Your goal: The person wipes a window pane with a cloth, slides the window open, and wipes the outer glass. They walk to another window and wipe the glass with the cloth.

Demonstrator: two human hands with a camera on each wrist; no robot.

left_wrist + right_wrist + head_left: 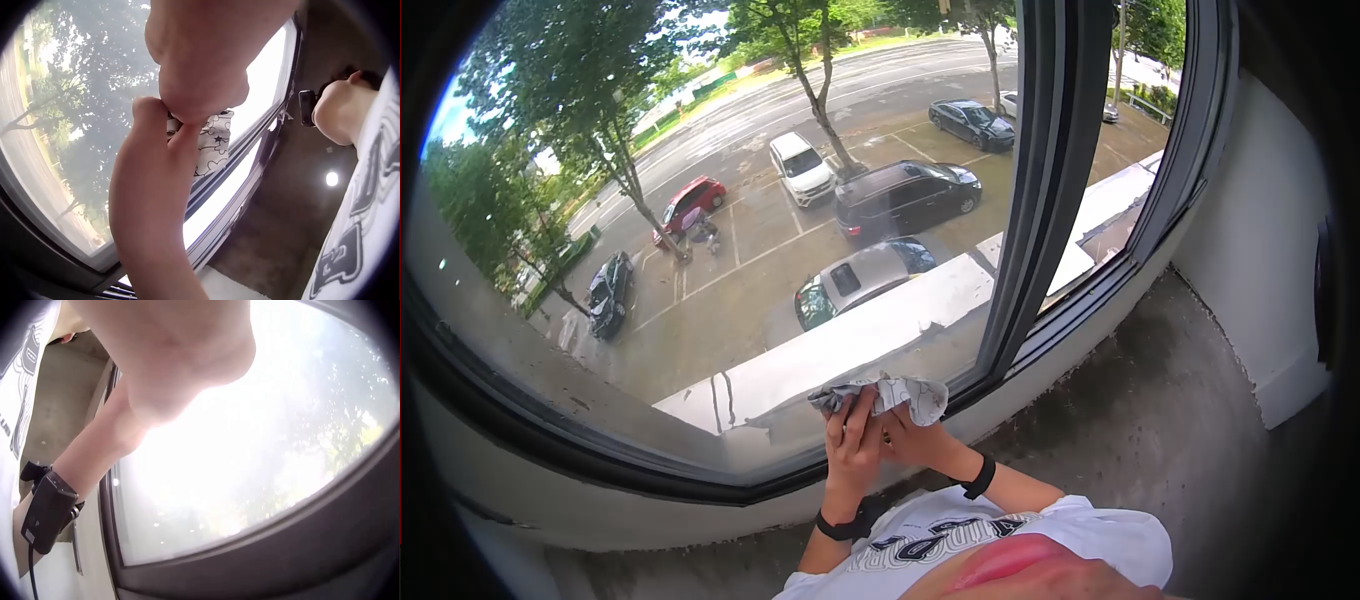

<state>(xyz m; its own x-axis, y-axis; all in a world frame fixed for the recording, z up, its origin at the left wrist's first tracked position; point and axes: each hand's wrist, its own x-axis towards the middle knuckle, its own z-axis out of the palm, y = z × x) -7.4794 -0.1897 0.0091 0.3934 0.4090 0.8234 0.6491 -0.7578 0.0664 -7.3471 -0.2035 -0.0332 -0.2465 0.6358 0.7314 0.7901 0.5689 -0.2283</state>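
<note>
A crumpled white and grey cloth with black outline drawings is bunched up in front of the window pane, near its lower frame. My left hand holds it from the left, its fingers curled over the folds. From the other side my right hand grips the same cloth, its fingertips hidden behind the fabric. In the left wrist view, a printed corner of the cloth with a star hangs beside the two hands. The right wrist view shows my right hand from below, the cloth out of sight.
A dark window frame stands upright right of the hands, its lower rail running just beneath them. Outside lies a ledge, with parked cars below. Each wrist wears a black strap. At right is a white wall.
</note>
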